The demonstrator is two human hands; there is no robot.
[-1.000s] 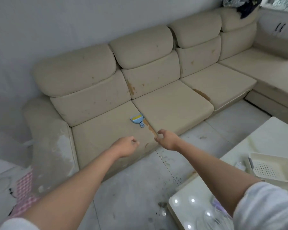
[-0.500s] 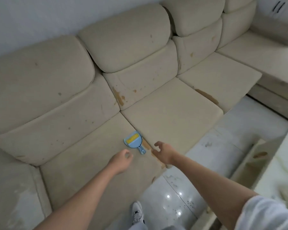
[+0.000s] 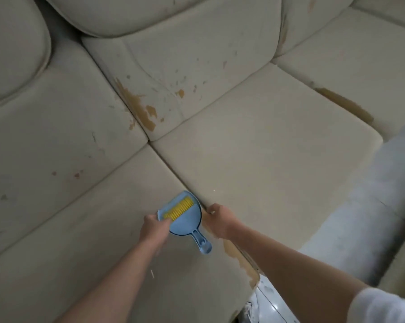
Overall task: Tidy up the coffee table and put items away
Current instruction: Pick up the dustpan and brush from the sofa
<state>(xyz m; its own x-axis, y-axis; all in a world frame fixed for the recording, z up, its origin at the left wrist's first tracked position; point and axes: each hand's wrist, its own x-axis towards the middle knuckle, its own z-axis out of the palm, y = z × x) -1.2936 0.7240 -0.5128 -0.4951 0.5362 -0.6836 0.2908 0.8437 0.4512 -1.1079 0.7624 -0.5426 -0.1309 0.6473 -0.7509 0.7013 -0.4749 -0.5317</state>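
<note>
A small blue dustpan lies on the beige sofa seat, handle pointing toward me, close to the seam between two seat cushions. A yellow brush rests inside it. My left hand has its fingers closed on the pan's left edge, at the end of the brush. Just right of the pan, my right hand sits on the cushion seam with curled fingers and nothing visible in them.
The sofa's cover is worn, with brown peeled patches on the backrest and along the front edge. Light tiled floor shows on the right, and a pale furniture edge stands at the far right.
I have leaned in close over the sofa. My left hand moved forward from short of the dustpan and closed on its left edge. My right hand shifted up beside the pan and curled shut.
</note>
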